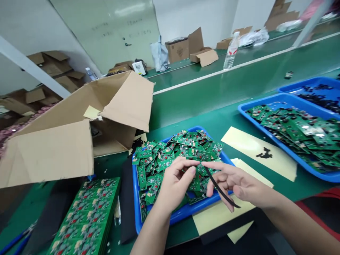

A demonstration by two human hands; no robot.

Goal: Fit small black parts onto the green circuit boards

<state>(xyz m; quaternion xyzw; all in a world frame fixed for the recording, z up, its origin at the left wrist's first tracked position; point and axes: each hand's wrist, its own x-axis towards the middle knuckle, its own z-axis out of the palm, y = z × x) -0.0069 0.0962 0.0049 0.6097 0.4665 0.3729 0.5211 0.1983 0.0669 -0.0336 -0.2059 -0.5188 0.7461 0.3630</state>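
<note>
Black and narrow, a curved strip (220,189) lies across the front of the right hand's fingers, above the near right part of a blue tray (136,212). Its upper end meets the right index fingertip. Right hand (233,182): fingers spread, thumb standing clear of them, no grasp closed. Left hand (176,179): fingers curled, thumb close to the index finger; whether anything is pinched there cannot be told. Both index fingertips are nearly together; contact between them cannot be confirmed.

Beneath the hands, the tray bears a loose heap of green circuit boards (164,164). Left of it, stacked green panels (86,216) rest on the worktop (209,124), beside an open cardboard box (47,148). Right of it lie yellowish paper sheets (249,147), one bearing black scraps (265,153), and a second blue tray (273,132) of boards.
</note>
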